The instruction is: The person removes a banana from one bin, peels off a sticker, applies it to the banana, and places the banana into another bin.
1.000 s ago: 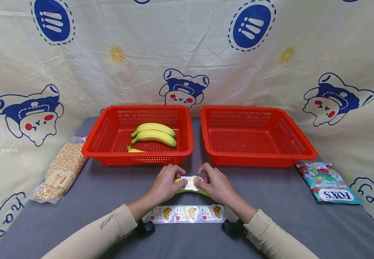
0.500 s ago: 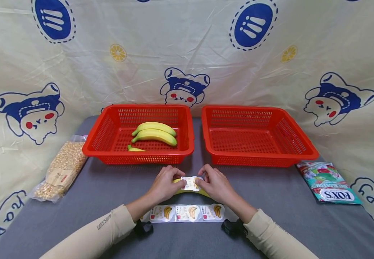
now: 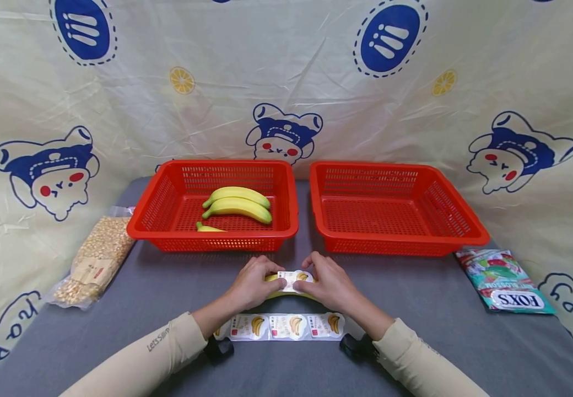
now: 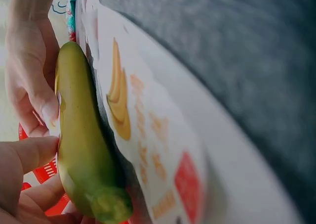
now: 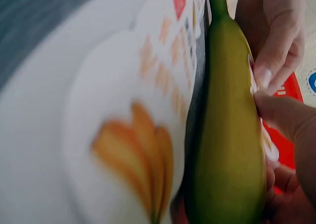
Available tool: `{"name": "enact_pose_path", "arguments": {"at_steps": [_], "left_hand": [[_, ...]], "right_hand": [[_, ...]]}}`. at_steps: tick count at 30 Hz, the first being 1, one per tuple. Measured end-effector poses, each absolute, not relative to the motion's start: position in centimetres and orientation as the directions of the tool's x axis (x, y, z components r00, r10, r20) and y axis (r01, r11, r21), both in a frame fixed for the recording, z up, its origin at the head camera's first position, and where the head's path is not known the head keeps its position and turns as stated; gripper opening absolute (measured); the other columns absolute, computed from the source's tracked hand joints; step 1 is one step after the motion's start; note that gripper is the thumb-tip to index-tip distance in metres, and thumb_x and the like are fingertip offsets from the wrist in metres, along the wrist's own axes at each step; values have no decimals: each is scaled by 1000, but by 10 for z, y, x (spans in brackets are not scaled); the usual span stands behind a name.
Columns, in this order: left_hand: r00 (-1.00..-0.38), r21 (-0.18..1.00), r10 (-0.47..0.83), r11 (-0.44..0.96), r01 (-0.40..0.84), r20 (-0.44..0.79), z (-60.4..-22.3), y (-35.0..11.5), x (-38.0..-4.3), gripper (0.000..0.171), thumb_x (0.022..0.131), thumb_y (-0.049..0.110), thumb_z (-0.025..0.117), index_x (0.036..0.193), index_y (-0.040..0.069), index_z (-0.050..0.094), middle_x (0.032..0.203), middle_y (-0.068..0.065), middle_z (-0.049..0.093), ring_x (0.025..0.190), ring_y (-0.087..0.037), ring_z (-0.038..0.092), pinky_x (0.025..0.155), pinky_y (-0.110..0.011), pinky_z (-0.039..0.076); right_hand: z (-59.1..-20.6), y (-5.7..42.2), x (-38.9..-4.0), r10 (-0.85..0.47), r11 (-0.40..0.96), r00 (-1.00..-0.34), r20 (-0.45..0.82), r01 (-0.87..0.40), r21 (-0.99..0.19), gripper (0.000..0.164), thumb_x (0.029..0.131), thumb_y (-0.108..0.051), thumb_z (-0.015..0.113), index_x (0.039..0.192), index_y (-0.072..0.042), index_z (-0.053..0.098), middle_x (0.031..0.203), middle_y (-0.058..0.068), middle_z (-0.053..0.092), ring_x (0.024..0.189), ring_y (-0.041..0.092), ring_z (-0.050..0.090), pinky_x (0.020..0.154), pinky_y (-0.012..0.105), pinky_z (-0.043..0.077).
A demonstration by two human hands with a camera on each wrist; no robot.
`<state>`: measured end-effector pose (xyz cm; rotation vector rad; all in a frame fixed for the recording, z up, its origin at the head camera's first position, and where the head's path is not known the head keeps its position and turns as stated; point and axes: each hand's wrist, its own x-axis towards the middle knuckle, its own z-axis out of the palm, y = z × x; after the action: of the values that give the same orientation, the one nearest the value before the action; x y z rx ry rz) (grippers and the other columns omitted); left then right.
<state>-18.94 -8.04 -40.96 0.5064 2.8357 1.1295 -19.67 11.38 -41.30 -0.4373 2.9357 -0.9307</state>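
A yellow banana lies crosswise on the grey cloth, held between both hands. On its upper side is a white sticker with a banana picture. My left hand grips the left part, its thumb on the sticker's left end and fingers behind the fruit. My right hand holds the other side, thumb pressing the sticker's right part, index finger raised and bent. In the left wrist view the greenish stem end of the banana is nearest. Nearer the person lies a strip of banana stickers, partly under the wrists.
Behind the hands stand two red baskets. The left basket holds several bananas; the right basket has nothing visible inside. A bag of corn kernels lies at left, a teal FOX'S packet at right.
My right thumb has shifted slightly left along the sticker, uncovering more of its right end. The hands and banana otherwise stay nearly in place; the head view drifts a little.
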Motion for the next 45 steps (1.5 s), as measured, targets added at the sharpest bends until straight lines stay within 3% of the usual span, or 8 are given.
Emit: {"name": "enact_pose_path", "arguments": {"at_steps": [6, 15, 26, 34, 45], "left_hand": [[-941, 667, 332, 688, 286, 61, -409, -80, -190, 28, 80, 21, 68, 105, 9, 72, 94, -3, 63, 88, -17, 48, 77, -31, 37], [-936, 581, 351, 756, 303, 32, -410, -75, -189, 38, 78, 39, 71, 104, 11, 70, 93, -2, 60, 91, -18, 49, 86, -39, 39], [-872, 588, 486, 691, 420, 51, -408, -89, -190, 39, 78, 17, 71, 115, 5, 66, 102, -6, 63, 94, -18, 50, 85, -36, 41], [-874, 572, 479, 695, 436, 84, -409, -88, -188, 39, 76, 16, 72, 113, 4, 66, 100, -7, 63, 90, -17, 50, 78, -31, 39], [-883, 547, 462, 721, 426, 78, -408, -83, -191, 40, 73, 19, 71, 110, 4, 66, 100, -7, 64, 90, -19, 51, 79, -35, 41]], "right_hand": [[-411, 125, -197, -359, 735, -932, 48, -314, -602, 40, 73, -25, 80, 104, -14, 58, 73, 0, 47, 66, 12, 42, 57, 22, 32], [-412, 127, -196, -398, 722, -916, 38, -339, -603, 41, 74, -23, 79, 107, -12, 57, 78, -1, 48, 70, 12, 43, 59, 22, 34], [-411, 126, -197, -407, 745, -913, 39, -356, -564, 41, 75, -27, 78, 107, -14, 57, 79, -2, 48, 72, 11, 44, 60, 22, 35], [-410, 113, -197, -362, 816, -931, 43, -339, -468, 58, 72, -47, 76, 113, -13, 56, 85, -2, 56, 75, 12, 48, 65, 28, 39], [-413, 123, -195, -458, 792, -881, 117, -464, -398, 55, 71, -28, 80, 116, -11, 54, 91, -3, 52, 83, 10, 46, 73, 28, 40]]}}
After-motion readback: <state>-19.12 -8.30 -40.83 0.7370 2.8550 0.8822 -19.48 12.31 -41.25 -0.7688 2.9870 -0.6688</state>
